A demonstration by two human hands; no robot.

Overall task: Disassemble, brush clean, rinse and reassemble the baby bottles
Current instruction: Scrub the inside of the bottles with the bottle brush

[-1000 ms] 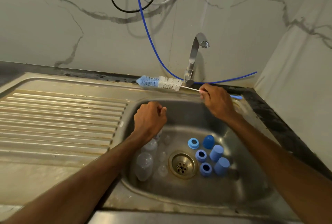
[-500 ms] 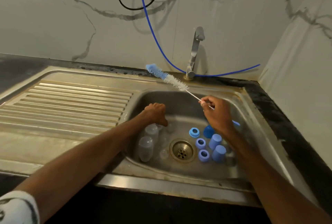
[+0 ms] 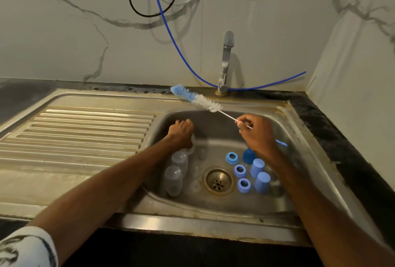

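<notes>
My right hand [image 3: 257, 136] grips the thin wire handle of a blue-and-white bottle brush [image 3: 195, 101], whose bristles point up and left over the sink rim. My left hand [image 3: 181, 133] is down in the basin, fingers curled around a clear bottle [image 3: 193, 146] that is mostly hidden under it. Two more clear bottles [image 3: 174, 178] stand just in front of that hand. Right of the drain [image 3: 217, 181] lie three blue collar rings [image 3: 232, 158] and three blue caps [image 3: 261, 182]. Clear teats [image 3: 195, 185] lie left of the drain, hard to make out.
The steel sink [image 3: 299, 134] has a ribbed drainboard [image 3: 81, 136] on its left. A tap [image 3: 226, 61] stands behind the basin, not running. A blue hose [image 3: 171, 31] and other cables hang on the marbled wall. A dark counter edge runs along the right.
My right hand has lifted the brush off the back rim and brought it down over the basin. My left hand has dropped lower into the sink onto a clear bottle.
</notes>
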